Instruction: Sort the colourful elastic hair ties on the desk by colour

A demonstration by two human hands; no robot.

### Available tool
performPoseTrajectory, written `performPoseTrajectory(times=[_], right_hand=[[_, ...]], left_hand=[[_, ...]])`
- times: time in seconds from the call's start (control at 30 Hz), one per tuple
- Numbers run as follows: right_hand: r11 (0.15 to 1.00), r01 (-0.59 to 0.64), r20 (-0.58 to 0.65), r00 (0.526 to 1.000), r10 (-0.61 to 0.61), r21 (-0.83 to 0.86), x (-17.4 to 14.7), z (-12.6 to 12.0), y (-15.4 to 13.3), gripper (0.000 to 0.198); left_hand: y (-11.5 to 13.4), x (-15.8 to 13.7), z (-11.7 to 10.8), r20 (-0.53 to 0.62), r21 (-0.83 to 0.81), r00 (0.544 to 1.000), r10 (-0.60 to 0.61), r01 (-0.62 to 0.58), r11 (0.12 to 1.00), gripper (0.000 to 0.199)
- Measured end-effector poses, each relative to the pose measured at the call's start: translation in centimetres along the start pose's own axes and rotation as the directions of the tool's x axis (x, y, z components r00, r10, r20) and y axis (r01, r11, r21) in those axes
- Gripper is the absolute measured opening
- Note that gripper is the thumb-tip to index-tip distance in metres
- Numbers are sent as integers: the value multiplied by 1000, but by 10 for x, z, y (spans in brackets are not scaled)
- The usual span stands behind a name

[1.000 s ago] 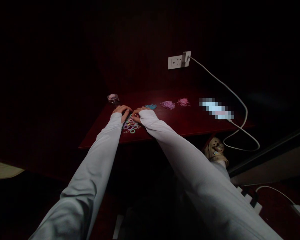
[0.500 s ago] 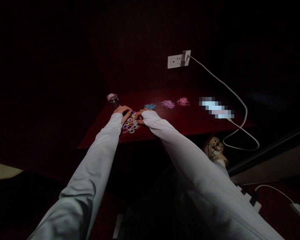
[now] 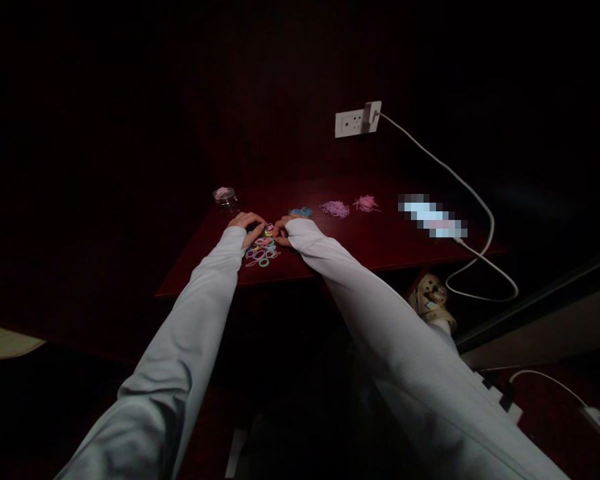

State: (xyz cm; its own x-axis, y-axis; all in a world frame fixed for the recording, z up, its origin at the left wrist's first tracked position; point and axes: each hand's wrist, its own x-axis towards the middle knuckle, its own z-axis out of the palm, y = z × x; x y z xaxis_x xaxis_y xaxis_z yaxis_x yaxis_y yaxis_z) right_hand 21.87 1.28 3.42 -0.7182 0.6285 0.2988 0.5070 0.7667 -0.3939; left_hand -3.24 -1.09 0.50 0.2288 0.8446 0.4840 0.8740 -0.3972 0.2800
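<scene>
On the dark red tabletop lies a loose pile of small pastel hair ties [image 3: 263,255], pink, purple, green and yellow. My left hand [image 3: 247,222] rests at the pile's left side, its thumb and forefinger apart around the upper hair ties. From the right, my right hand [image 3: 281,231] touches the same pile with bent fingers; thumb and finger show a gap, and the sleeve covers part of the hand. Just beyond it sits a small heap of blue bands [image 3: 301,212], partly hidden. Further right are a purple heap of bands [image 3: 335,209] and a pink heap of bands [image 3: 367,203].
A clear jar [image 3: 225,198] with something pink on top stands at the table's back left. A blurred-out bright device [image 3: 433,215] lies at the right, its white cable [image 3: 445,163] looping to a wall socket [image 3: 350,123]. Below the edge, a beige clog [image 3: 430,300] shows.
My right hand has shifted slightly to the right, its fingers drawing back a little from the pile. My left hand has hardly moved. The heaps of bands look the same.
</scene>
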Motion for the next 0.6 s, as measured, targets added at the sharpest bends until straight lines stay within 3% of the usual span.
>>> performPoseTrajectory(times=[0.13,0.33,0.6], right_hand=[[1000,-15,-29,999,15,12,1,-4,10,11],[999,-32,-66,997,34,29,-1,-6,23,14],[999,-19,-104,994,24,49,2,-5,20,13]], left_hand=[[6,-2,2,-28,-36,999,23,-24,999,30],[17,-8,-8,33,-93,990,136,-133,987,30],[16,-8,-8,55,-116,977,206,-198,973,38]])
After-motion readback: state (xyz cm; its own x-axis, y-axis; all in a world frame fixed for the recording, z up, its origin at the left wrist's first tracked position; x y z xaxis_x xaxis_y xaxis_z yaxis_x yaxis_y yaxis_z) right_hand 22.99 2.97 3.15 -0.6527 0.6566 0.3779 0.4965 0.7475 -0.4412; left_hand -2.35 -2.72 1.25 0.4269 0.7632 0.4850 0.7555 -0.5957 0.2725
